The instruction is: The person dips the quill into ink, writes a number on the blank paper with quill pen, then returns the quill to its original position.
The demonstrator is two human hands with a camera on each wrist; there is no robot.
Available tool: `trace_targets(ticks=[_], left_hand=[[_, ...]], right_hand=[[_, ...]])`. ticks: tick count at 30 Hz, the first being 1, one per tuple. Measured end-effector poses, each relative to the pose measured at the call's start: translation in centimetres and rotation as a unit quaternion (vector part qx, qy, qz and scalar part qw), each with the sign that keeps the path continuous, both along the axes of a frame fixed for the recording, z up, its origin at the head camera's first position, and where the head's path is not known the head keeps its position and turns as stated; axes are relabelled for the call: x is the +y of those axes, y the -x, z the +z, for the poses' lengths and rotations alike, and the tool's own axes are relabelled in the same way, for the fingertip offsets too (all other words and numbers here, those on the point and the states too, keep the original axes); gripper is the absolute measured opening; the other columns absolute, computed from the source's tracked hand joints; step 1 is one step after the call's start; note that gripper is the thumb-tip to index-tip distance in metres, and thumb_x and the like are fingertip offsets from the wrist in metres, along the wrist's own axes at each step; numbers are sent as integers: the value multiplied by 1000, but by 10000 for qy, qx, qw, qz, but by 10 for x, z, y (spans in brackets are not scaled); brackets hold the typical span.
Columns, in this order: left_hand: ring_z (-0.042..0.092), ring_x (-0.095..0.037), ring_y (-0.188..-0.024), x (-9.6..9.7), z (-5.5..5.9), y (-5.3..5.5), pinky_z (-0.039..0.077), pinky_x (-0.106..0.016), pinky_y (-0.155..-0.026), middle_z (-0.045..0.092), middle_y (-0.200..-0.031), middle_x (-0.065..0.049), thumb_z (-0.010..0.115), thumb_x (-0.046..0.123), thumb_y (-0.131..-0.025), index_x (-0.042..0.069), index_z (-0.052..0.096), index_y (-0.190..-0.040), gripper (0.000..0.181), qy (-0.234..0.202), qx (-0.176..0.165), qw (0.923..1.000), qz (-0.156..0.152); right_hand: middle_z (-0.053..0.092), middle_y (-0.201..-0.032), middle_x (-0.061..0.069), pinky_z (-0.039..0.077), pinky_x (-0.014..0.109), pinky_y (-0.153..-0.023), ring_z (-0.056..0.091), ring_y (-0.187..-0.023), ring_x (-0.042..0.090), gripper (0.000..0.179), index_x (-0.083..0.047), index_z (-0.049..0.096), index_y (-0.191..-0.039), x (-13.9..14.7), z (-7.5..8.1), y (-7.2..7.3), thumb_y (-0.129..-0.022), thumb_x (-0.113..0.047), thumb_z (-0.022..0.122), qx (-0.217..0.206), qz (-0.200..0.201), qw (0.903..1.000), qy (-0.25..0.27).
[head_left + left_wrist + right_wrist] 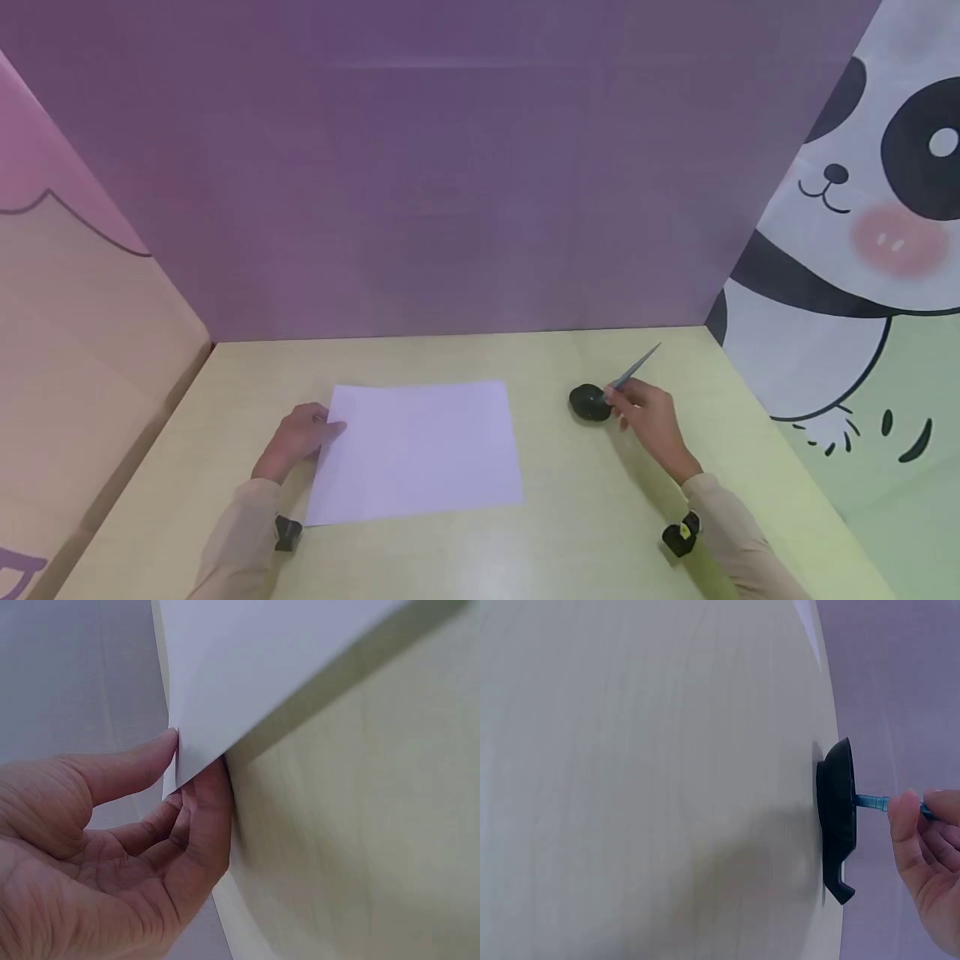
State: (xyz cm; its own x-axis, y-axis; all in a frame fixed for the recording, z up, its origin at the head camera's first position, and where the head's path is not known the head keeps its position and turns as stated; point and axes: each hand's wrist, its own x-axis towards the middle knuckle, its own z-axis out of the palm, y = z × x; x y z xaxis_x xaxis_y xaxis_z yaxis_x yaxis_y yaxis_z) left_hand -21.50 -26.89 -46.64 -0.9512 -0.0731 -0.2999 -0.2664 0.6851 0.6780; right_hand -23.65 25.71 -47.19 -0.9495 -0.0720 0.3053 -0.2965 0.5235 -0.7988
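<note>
In the head view a white sheet of paper [420,450] lies on the table. My left hand [302,432] pinches its left edge, thumb on top and fingers beneath; the left wrist view shows that edge of the paper [217,675] lifted off the table. On the right, my right hand [647,410] holds a slim, tapered blue-grey stick [637,365], a pen or brush, slanting up. Its lower end dips into a small black dish [587,402]. The right wrist view shows the dish [838,802] with a spout-like end. The stick's tip is hidden inside it.
The pale wooden table [555,542] ends at a purple back wall [450,192]. A panda-printed panel [810,358] stands at the right, and a beige and pink panel [82,350] at the left.
</note>
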Motion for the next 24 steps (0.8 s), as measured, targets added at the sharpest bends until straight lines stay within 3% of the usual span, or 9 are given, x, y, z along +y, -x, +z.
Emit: trace_targets(ticks=[4,11,18,24], left_hand=[[70,-36,-94,-2,-1,1,62,-44,-80,59,-121,-34,61,21,-104,-20,48,-135,53,-27,7,10000,-58],[64,-47,-112,-7,-2,-3,61,-52,-93,57,-127,-37,60,19,-105,-22,45,-137,55,-433,-116,9990,-81],[62,-44,-113,-5,1,-3,60,-52,-97,58,-125,-34,60,17,-105,-22,46,-138,53,-518,-78,9986,-19],[66,-37,-105,-4,-3,-4,63,-47,-91,63,-116,-30,62,15,-103,-22,48,-135,51,-877,-60,9961,-103]], right_hand=[[71,-76,18,56,28,-50,62,-55,16,16,6,74,-100,-3,1,2,-101,-10,69,-128,33,9999,56],[74,-84,18,51,22,-50,64,-60,25,14,3,73,-104,-7,-3,4,-102,-10,68,-281,49,9993,-226],[77,-91,12,52,21,-64,69,-78,22,12,-2,75,-104,-8,-3,8,-101,-12,71,-140,84,9981,-595],[69,-73,13,44,22,-48,54,-54,14,16,-2,76,-103,-5,-8,5,-100,-17,72,-538,168,9972,-493]])
